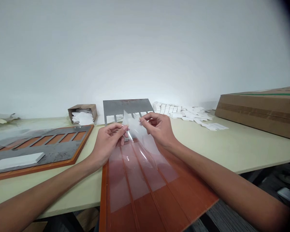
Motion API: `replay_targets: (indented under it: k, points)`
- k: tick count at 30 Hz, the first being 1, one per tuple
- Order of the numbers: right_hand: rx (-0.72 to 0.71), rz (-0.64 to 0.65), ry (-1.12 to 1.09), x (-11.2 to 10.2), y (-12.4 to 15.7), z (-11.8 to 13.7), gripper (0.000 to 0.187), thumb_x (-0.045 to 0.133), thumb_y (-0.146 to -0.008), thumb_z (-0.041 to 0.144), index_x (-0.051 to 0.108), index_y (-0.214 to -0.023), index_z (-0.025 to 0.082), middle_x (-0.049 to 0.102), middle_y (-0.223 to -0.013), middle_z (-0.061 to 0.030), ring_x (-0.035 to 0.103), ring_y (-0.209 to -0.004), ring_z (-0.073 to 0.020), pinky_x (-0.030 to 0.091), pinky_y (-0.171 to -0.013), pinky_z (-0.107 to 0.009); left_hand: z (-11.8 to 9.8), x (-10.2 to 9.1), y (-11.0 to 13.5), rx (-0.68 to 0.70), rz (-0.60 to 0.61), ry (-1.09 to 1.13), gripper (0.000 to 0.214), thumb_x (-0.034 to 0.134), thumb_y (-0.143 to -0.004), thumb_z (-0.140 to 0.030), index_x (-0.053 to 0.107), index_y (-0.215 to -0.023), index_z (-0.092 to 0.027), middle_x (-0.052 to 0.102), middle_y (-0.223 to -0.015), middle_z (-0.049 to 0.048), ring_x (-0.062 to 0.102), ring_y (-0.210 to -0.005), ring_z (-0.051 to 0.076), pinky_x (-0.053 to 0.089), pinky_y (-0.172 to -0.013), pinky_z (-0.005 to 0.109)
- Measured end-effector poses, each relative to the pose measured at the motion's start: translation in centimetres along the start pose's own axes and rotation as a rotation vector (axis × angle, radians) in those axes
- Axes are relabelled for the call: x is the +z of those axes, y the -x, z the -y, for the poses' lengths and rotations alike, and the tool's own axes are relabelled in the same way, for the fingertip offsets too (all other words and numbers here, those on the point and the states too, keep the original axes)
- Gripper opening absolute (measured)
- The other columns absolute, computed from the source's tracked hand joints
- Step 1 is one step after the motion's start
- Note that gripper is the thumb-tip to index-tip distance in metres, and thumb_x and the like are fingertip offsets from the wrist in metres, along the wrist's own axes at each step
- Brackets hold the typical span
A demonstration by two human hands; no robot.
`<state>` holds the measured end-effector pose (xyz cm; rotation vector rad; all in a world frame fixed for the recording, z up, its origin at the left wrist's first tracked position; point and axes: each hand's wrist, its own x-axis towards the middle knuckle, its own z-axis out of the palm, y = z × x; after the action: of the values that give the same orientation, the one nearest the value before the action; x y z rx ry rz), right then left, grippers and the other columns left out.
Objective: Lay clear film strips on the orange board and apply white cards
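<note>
Both my hands meet over the far end of an orange grooved board [159, 206] that reaches toward me off the table edge. My left hand [108, 141] is closed, pinching the edge of a clear plastic bag [137, 135] and a small metal piece that I cannot make out. My right hand [158, 127] is also closed, pinching the same bag's top from the right. Several more clear bags [132, 174] lie flat in the board's grooves. Just behind my hands a grey slotted metal plate [127, 108] leans against the wall.
A second orange board with a grey slotted plate [38, 145] and a white slab [16, 161] lies at left. A small open cardboard box [83, 112] of white slips stands behind it. Loose white cards [190, 114] are heaped at back right, beside a large cardboard box [261, 108].
</note>
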<state>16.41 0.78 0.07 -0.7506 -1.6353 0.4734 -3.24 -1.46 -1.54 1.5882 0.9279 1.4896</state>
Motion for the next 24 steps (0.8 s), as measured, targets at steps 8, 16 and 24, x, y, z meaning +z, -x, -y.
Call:
replay_targets:
  k: [8, 16, 24]
  points:
    - [-0.438, 0.057, 0.22, 0.14, 0.35, 0.34, 0.016, 0.066, -0.085, 0.02, 0.074, -0.098, 0.024, 0.069, -0.108, -0.0036, 0.062, -0.076, -0.0134, 0.052, -0.066, -0.028, -0.02, -0.02, 0.34, 0.065, 0.086, -0.031, 0.026, 0.068, -0.094, -0.042, 0.068, -0.086, -0.018, 0.061, -0.066, -0.0012, 0.052, -0.056, 0.009, 0.039, -0.052, 0.019]
    - [-0.274, 0.199, -0.145, 0.27, 0.39, 0.19, 0.025, 0.055, -0.098, 0.021, 0.073, -0.113, 0.03, 0.07, -0.105, -0.0015, 0.062, -0.091, -0.0151, 0.051, -0.082, -0.032, 0.06, 0.08, 0.49, 0.066, 0.114, -0.022, 0.024, 0.067, -0.094, -0.044, 0.07, -0.095, -0.02, 0.061, -0.068, -0.0022, 0.055, -0.06, 0.009, 0.042, -0.056, 0.018]
    - [-0.187, 0.159, -0.146, 0.3, 0.12, -0.45, 0.018, 0.062, -0.096, 0.029, 0.075, -0.109, 0.032, 0.068, -0.112, -0.0018, 0.061, -0.092, -0.0159, 0.052, -0.085, -0.034, 0.11, 0.12, 0.59, 0.059, 0.101, -0.013, 0.025, 0.073, -0.089, -0.043, 0.072, -0.092, -0.018, 0.061, -0.066, -0.0017, 0.056, -0.057, 0.009, 0.045, -0.057, 0.02]
